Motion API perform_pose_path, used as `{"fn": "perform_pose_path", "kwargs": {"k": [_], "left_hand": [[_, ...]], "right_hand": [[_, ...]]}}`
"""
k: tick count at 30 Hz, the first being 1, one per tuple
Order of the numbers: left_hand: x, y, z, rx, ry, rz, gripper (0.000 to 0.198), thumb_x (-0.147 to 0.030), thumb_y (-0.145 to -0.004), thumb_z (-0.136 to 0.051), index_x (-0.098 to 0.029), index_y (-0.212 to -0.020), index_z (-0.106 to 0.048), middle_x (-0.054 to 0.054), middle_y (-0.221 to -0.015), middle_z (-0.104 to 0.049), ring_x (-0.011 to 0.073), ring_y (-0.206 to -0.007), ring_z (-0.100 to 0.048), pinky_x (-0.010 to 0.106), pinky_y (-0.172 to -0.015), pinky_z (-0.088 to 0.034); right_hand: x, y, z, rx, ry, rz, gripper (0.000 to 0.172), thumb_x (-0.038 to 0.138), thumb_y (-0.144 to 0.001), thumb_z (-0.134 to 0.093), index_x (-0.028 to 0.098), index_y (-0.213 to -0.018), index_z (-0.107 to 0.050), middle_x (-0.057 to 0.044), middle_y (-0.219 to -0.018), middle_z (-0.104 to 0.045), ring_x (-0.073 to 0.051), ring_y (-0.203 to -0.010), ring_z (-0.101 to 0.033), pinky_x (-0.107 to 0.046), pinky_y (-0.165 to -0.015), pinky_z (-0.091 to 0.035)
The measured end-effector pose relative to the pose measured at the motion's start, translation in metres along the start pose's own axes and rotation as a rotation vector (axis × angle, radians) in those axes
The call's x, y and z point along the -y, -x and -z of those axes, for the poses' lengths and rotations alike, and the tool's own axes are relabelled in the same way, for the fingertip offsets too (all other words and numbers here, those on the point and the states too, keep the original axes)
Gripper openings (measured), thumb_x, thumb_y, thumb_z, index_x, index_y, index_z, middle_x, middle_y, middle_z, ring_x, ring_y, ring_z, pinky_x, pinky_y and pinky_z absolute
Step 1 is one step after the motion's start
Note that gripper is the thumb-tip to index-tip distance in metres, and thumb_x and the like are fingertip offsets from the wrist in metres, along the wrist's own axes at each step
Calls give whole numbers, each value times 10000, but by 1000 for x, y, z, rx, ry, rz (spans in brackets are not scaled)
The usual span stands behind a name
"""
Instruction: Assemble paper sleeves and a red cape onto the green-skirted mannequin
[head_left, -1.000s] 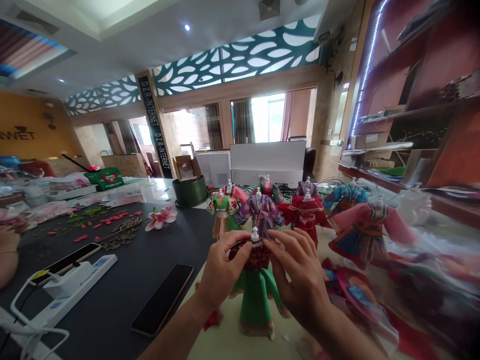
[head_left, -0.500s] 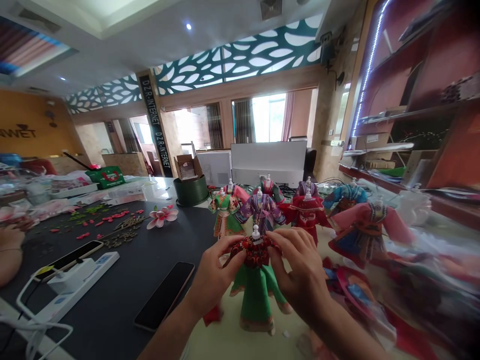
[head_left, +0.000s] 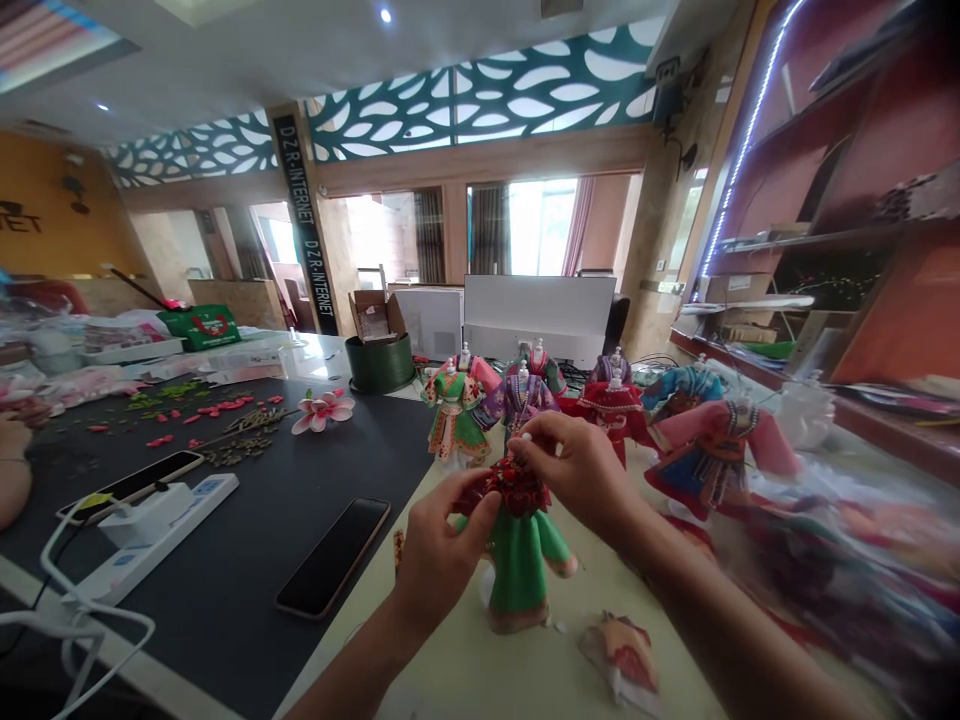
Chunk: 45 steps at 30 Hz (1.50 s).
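Observation:
A small headless doll in a green dress [head_left: 517,572] with a dark red patterned shoulder piece [head_left: 517,487] stands upright on the pale table mat. My left hand [head_left: 442,535] is closed on the doll's shoulder piece from the left side, thumb in front. With thumb and fingertips together, my right hand [head_left: 577,465] pinches at the doll's white neck peg, which its fingers mostly cover. Just behind are other headless dressed dolls: one in green and orange [head_left: 454,412], one in purple [head_left: 525,395] and one in red [head_left: 615,408].
A black phone [head_left: 334,557] and a white power strip [head_left: 157,545] lie on the dark table at left. Beyond them are a pink flower [head_left: 322,412] and scattered petals. Plastic-wrapped clothing [head_left: 847,570] is heaped at right. A crumpled packet [head_left: 621,655] lies in front.
My right hand has gone from the doll's right shoulder up to its neck peg. My left hand stays on the left shoulder. The camera view has shifted slightly.

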<state>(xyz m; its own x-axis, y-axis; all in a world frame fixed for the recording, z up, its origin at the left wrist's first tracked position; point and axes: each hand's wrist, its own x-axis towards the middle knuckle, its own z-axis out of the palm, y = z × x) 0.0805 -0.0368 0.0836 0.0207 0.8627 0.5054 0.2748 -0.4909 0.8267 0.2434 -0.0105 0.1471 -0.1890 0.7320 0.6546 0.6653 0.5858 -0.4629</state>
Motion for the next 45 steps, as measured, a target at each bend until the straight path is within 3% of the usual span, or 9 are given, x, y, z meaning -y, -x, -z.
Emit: {"fn": "perform_pose_path", "kwargs": {"k": [4, 8, 17, 27, 33, 39, 45], "left_hand": [[7, 6, 7, -115, 112, 41, 302, -413, -846, -556, -177, -1011, -651, 51, -871, -702, 168, -774, -657, 246, -700, -523], [15, 11, 13, -133, 160, 61, 303, -409, -851, -558, -170, -1011, -649, 54, -858, -709, 166, -787, -666, 250, -727, -530], [17, 2, 10, -137, 42, 51, 217, -338, -806, -611, -170, -926, -678, 47, -850, -720, 166, -779, -663, 252, -728, -521], [11, -8, 5, -156, 0, 45, 207, -348, -788, -631, -187, -912, -671, 21, -800, -681, 141, -694, -590, 243, -665, -472], [11, -11, 6, -161, 46, 130, 236, -374, -741, -677, -201, -901, -675, 20, -844, -674, 145, -713, -575, 246, -678, -437], [15, -10, 7, -150, 236, 354, 326, -410, -726, -672, -170, -946, -677, 25, -756, -665, 145, -693, -569, 238, -639, -431], [19, -11, -1, -117, 544, 524, 372, -423, -630, -740, -140, -867, -700, 38, -760, -674, 130, -676, -589, 229, -639, -465]], "right_hand": [[-5, -12, 10, 174, -97, 73, 117, 225, -833, -603, 202, -750, -683, -6, -750, -649, -140, -673, -583, -286, -619, -450], [-10, -24, 20, 297, -128, 144, 113, 182, -825, -604, 216, -814, -711, -5, -804, -663, -142, -744, -617, -292, -690, -490], [-18, -33, 32, 352, -77, 145, 147, 169, -824, -591, 231, -868, -716, -17, -863, -667, -143, -751, -626, -313, -696, -519], [-16, -22, 30, 278, -135, 114, 177, 150, -832, -571, 219, -940, -694, -24, -934, -687, -156, -845, -637, -321, -758, -509], [-22, -8, 32, 202, -238, 25, 214, 318, -850, -588, 196, -999, -681, -53, -958, -684, -177, -875, -629, -306, -752, -496], [-62, 27, 24, -209, -443, -375, 314, 459, -781, -624, 175, -900, -687, -45, -811, -673, -198, -784, -586, -324, -723, -439], [-82, 64, 8, -210, -643, -611, 378, 522, -734, -641, 151, -803, -671, -48, -715, -660, -169, -657, -561, -299, -641, -422]]}}
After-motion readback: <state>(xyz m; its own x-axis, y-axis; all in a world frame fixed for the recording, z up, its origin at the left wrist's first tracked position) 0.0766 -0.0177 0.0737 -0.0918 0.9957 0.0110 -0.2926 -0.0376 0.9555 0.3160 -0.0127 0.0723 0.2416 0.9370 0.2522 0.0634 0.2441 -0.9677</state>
